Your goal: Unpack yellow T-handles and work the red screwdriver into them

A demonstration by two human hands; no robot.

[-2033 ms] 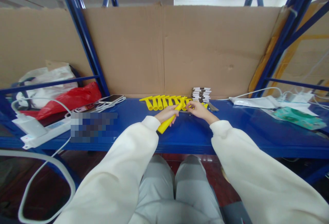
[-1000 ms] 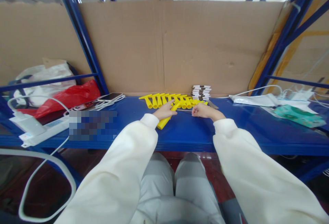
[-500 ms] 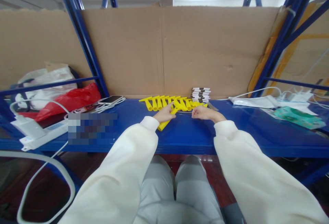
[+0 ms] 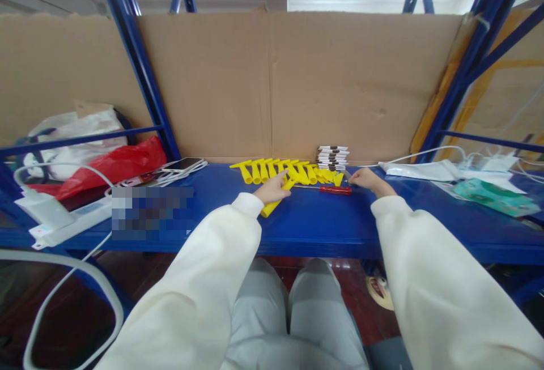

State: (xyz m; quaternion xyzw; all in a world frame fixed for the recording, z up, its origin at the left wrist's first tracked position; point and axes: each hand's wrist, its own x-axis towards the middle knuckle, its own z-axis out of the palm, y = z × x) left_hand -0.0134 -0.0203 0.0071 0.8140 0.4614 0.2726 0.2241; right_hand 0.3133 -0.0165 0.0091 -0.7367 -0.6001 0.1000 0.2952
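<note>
My left hand is closed around a yellow plastic handle, which slants just above the blue shelf top. A row of similar yellow handles lies behind it, and small flat yellow pieces are heaped at the row's right end. In front of that heap a screwdriver with a red grip lies sideways, its shaft pointing left. My right hand is right of the heap, fingers pinched together at a small greyish thing too blurred to name. Behind stands a stack of white packets with dark bands.
A cardboard sheet closes off the back. To the left are a phone with a white cable, a red bag and a power strip. At right lie a white packet and a green packet.
My right hand has moved right, from in front of the small yellow pieces to beyond them, uncovering the red screwdriver. My left hand still holds the yellow handle in the same place.
</note>
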